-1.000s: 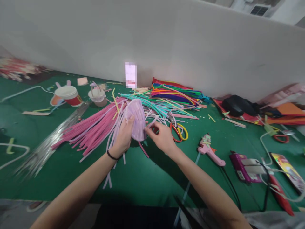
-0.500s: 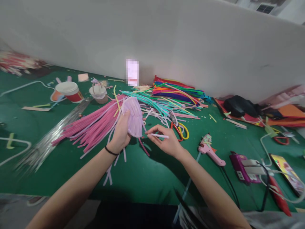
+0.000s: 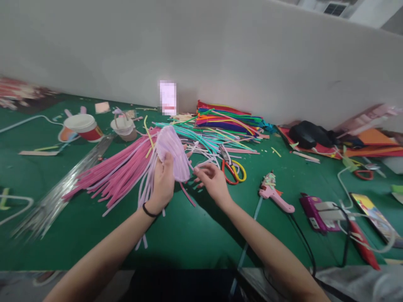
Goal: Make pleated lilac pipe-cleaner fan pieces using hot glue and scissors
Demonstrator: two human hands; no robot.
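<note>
My left hand (image 3: 164, 178) grips a flat, fan-like lilac piece made of pipe cleaners (image 3: 173, 153), thumb across its front, the other fingers hidden behind. At the piece's right edge, my right hand (image 3: 211, 180) pinches a thin lilac pipe cleaner (image 3: 205, 162) between thumb and index finger. Its remaining fingers are loosely curled. Beneath and left of my left hand spreads a bundle of pink pipe cleaners (image 3: 119, 172) with some lilac ones among them. Pliers with red and yellow handles (image 3: 231, 167) lie right of my right hand.
Multicoloured pipe cleaners (image 3: 229, 119) are heaped at the back. A pink glue gun (image 3: 273, 193), a purple power strip (image 3: 317, 214) and a phone (image 3: 374, 216) lie on the right. Paper cups (image 3: 85, 126) and silvery wires (image 3: 63, 188) are on the left.
The pipe cleaner in my right hand, which pointed right across the fingers, now angles up and right behind them. My left hand has turned slightly and the lilac piece tilts more. The view has shifted slightly.
</note>
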